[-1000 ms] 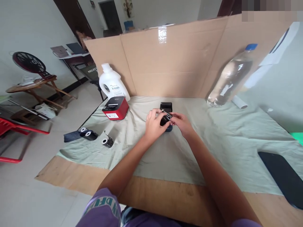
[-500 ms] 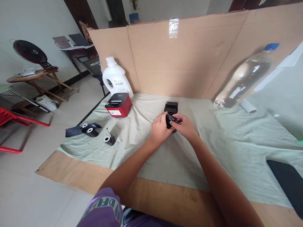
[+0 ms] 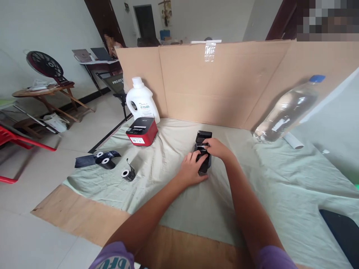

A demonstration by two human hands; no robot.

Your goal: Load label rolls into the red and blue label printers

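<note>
Now, left hand (image 3: 191, 169): spread over black device (image 3: 203, 167), which is best braced.
Right hand (image 3: 219, 149): bent over it; pinch cannot be told.
Flap (image 3: 204, 136): beyond both, best left unpressed.

Both arms reach forward from the lower edge and converge, bare below purple sleeves (image 3: 119, 249). The left forearm (image 3: 157, 211) slants up and to the right; the right forearm (image 3: 245, 200) slants up and to the left, its wrist (image 3: 228, 158) farther forward than the other. The left hand (image 3: 193, 169) lies back up, fingers extended ahead and thumb (image 3: 203, 178) spread well apart from them, nearer the body. The right hand (image 3: 220, 149) sits just beyond, turned inward with its fingers bent; how tightly they close is hidden. The hands are near each other.
</note>
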